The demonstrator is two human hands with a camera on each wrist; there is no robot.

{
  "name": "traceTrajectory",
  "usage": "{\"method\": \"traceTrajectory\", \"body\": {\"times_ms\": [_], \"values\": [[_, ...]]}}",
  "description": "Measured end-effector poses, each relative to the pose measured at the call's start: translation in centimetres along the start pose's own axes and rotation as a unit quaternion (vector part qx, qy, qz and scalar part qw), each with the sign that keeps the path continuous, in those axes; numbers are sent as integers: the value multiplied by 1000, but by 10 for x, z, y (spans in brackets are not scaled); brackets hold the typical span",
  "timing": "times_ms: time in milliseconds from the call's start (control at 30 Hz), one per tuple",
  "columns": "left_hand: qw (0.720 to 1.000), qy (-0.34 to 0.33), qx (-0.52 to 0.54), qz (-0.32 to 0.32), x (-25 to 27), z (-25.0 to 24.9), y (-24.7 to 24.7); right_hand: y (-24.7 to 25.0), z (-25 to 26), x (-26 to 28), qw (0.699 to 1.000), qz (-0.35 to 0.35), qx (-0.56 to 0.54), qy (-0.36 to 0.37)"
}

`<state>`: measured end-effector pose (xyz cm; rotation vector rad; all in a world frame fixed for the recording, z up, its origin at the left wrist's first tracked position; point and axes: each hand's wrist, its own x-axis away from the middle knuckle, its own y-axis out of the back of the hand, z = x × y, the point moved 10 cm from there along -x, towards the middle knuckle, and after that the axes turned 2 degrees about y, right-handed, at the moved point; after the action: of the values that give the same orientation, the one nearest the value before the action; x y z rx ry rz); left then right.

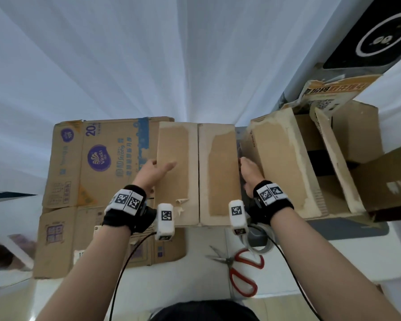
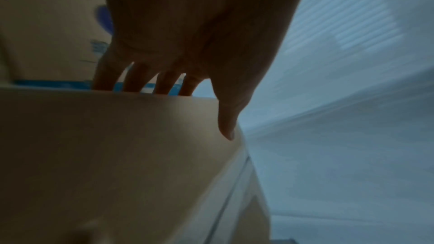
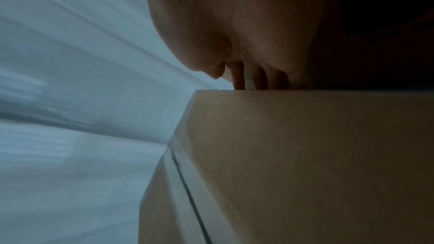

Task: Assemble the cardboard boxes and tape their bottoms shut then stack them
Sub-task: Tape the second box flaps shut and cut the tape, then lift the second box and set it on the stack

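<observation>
The plain cardboard box (image 1: 198, 172) stands mid-surface with its two scuffed, tape-torn flaps folded shut, a dark seam between them. The left hand (image 1: 154, 170) grips its left side, thumb lying on top and fingers (image 2: 133, 77) dropping behind the edge. The right hand (image 1: 249, 173) holds the right side, its fingers (image 3: 239, 77) hidden past the rim. A flattened Vinda carton (image 1: 97, 158) lies beside it at left; an open-flapped box (image 1: 310, 163) stands at right. Red-handled scissors (image 1: 243, 272) and a tape roll (image 1: 259, 237) sit near the front edge, the roll partly hidden.
</observation>
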<state>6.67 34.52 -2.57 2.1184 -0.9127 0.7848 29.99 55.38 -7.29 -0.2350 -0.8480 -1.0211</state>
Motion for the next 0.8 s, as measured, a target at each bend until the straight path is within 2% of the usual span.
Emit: {"method": "traceTrajectory", "body": {"times_ms": [200, 333, 400, 500, 667, 733, 800], "values": [[998, 14, 64, 15, 18, 40, -1, -5, -31, 29, 997, 62, -27, -28], [996, 14, 92, 18, 19, 43, 11, -6, -64, 8, 990, 114, 10, -80], [994, 14, 110, 9, 17, 46, 18, -10, -61, 18, 988, 123, 24, -89], [991, 9, 129, -26, 18, 50, 34, -23, -34, 53, 987, 141, 40, -65], [984, -61, 73, -147, 18, 42, 84, -31, -22, 55, 988, 146, 47, -30], [985, -83, 19, -151, 23, 32, 90, -38, -19, 56, 984, 175, 22, -29], [989, -88, -28, -113, 30, 28, 84, -49, -15, 62, 979, 203, 2, -28]]}}
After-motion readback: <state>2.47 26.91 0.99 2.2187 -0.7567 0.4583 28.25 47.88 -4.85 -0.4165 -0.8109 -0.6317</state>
